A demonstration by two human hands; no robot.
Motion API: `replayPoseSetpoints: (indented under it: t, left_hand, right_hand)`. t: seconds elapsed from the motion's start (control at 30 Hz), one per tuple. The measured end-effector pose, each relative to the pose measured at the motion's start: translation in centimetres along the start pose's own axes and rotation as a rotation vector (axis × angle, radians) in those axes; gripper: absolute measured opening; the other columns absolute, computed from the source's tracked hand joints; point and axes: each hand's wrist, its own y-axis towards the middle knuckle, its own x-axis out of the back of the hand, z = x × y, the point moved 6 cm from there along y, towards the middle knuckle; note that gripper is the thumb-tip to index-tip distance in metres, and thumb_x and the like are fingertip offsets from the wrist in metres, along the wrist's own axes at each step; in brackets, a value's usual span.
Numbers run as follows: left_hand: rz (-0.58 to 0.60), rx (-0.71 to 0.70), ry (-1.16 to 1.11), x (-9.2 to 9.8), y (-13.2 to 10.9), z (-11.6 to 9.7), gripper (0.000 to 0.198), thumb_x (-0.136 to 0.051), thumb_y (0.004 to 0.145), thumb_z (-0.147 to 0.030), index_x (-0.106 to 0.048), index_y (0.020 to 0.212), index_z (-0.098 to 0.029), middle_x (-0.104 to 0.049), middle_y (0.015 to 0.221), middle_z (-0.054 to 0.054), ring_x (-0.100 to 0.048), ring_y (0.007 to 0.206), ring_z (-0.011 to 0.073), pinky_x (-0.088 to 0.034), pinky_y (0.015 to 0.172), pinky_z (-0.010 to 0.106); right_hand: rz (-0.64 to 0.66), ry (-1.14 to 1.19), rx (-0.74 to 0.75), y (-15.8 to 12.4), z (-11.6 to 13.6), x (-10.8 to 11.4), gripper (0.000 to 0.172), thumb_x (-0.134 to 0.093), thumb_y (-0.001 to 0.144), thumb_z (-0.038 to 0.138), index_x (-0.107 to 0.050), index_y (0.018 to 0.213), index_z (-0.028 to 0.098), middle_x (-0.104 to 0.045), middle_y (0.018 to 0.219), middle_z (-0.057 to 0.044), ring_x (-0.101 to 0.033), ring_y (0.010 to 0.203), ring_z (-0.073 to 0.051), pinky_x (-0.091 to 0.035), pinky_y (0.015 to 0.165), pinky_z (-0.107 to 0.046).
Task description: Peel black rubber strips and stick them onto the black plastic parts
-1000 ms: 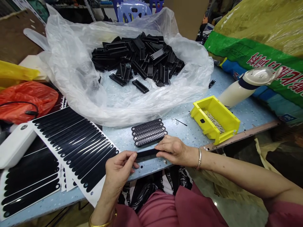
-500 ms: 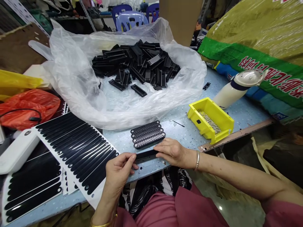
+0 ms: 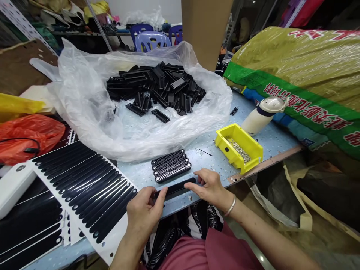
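Observation:
A narrow black strip with rounded ends [image 3: 177,188] lies between my two hands above the table's front edge. My left hand [image 3: 146,206] pinches its left end, the thumb along the near side. My right hand [image 3: 210,189] is at the other end, its thumb on the strip's top face and its fingers bent around the tip. Just behind the strip sits a row of black mesh-patterned strips [image 3: 171,166] with small metal-coloured dots at their ends. To the left lies a white sheet [image 3: 104,244] bearing black adhesive-looking strips [image 3: 92,187].
A clear plastic bag [image 3: 135,140] spreads open behind, holding a heap of black plastic parts [image 3: 160,86]. At right stand a yellow bin [image 3: 251,152] of small metal pieces and a cream bottle [image 3: 257,120]. A thin dark rod [image 3: 205,152] lies near the bin.
The right hand's fingers have lifted and spread, with the thumb now on top of the strip; more of the strip shows. The camera view has shifted slightly up and right.

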Motion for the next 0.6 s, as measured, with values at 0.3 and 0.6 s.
replayPoseSetpoints:
  t: [0.3, 0.6]
  left_hand:
    - [-0.085, -0.067, 0.136, -1.7, 0.1, -0.7, 0.040, -0.057, 0.084, -0.055, -0.056, 0.065, -0.020, -0.058, 0.060, -0.001, -0.051, 0.049, 0.0120, -0.037, 0.054, 0.025]
    - [-0.077, -0.070, 0.353, -2.1, -0.1, -2.2, 0.048, -0.061, 0.077, -0.065, -0.057, 0.065, -0.019, -0.060, 0.065, 0.004, -0.059, 0.060, 0.0199, -0.037, 0.055, 0.029]
  right_hand:
    - [-0.047, -0.048, -0.015, 0.2, 0.6, -1.6, 0.040, -0.044, 0.095, 0.023, -0.048, 0.055, 0.018, -0.052, 0.054, -0.001, -0.046, 0.050, -0.011, -0.028, 0.054, -0.026]
    - [-0.065, -0.043, 0.049, -0.1, 0.6, -1.6, 0.041, -0.043, 0.097, 0.020, -0.050, 0.056, 0.018, -0.051, 0.053, -0.001, -0.048, 0.051, -0.011, -0.030, 0.054, -0.026]
